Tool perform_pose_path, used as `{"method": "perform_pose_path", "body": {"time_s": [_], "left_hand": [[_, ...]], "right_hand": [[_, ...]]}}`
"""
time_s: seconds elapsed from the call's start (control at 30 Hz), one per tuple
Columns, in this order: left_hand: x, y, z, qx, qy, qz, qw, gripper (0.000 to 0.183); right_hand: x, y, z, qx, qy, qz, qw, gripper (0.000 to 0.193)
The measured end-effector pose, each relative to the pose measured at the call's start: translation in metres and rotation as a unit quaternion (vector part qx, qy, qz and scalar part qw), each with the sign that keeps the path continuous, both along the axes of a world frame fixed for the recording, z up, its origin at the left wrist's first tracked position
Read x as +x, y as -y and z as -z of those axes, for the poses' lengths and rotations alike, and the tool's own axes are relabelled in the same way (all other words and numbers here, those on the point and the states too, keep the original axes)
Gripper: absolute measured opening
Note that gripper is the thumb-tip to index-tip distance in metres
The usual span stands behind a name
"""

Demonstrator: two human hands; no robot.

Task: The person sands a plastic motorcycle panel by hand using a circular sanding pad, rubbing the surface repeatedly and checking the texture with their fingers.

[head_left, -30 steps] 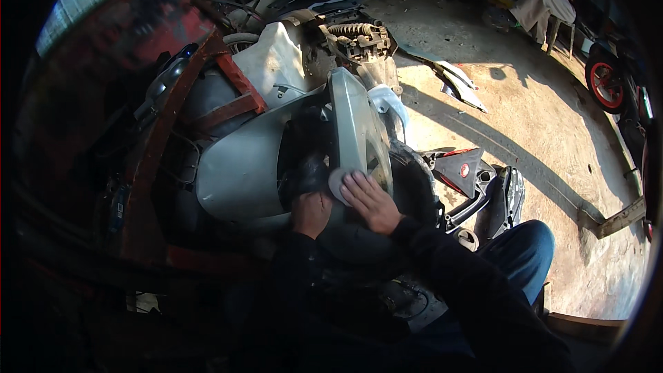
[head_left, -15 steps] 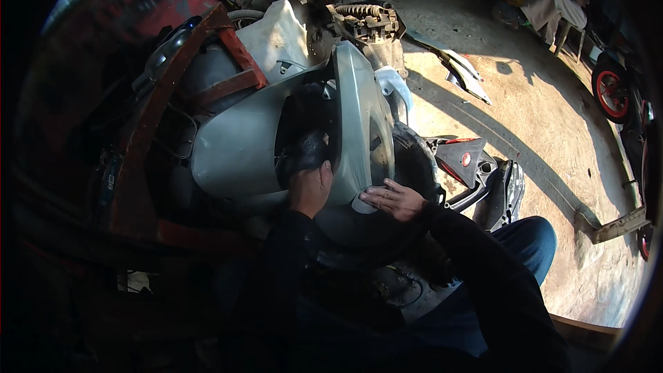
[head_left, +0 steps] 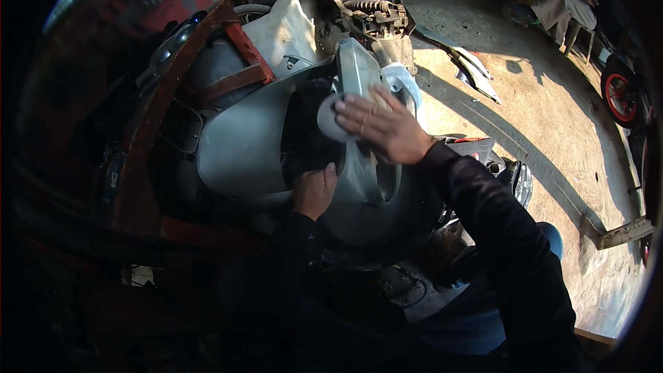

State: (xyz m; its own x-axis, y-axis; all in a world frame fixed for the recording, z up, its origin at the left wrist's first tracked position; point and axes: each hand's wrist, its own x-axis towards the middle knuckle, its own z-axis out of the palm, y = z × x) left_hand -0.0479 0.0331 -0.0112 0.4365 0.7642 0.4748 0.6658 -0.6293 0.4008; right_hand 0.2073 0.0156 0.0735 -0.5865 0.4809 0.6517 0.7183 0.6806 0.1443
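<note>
A grey plastic scooter body panel (head_left: 242, 145) stands on edge in front of me, its curved rim facing up. My right hand (head_left: 383, 124) lies flat on the upper rim of the panel and presses a small round grey sanding pad (head_left: 330, 119) against it with the fingers spread. My left hand (head_left: 314, 190) grips the lower inner edge of the panel, fingers curled over it. Both forearms wear dark sleeves.
A rusty red metal frame (head_left: 235, 48) and a white cloth-covered part (head_left: 290, 24) stand behind the panel. An engine with a spring (head_left: 373, 14) lies further back. Loose panels (head_left: 476, 76) lie on the sunlit concrete floor (head_left: 552, 138). A red wheel (head_left: 621, 93) is at right.
My right hand with the pad has slid from the lower part of the panel's rim up to its upper part. My left hand keeps its grip lower down.
</note>
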Motion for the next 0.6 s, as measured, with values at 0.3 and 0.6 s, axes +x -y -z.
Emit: {"method": "perform_pose_path", "body": {"time_s": [0.3, 0.6], "left_hand": [[0.004, 0.001, -0.007, 0.022, 0.019, -0.001, 1.000, 0.035], [0.008, -0.003, -0.006, 0.006, 0.000, 0.001, 1.000, 0.039]], "right_hand": [[-0.009, 0.005, 0.009, -0.035, -0.034, 0.025, 0.998, 0.051], [-0.074, 0.038, 0.091, -0.043, -0.288, 0.107, 0.951, 0.058]]}}
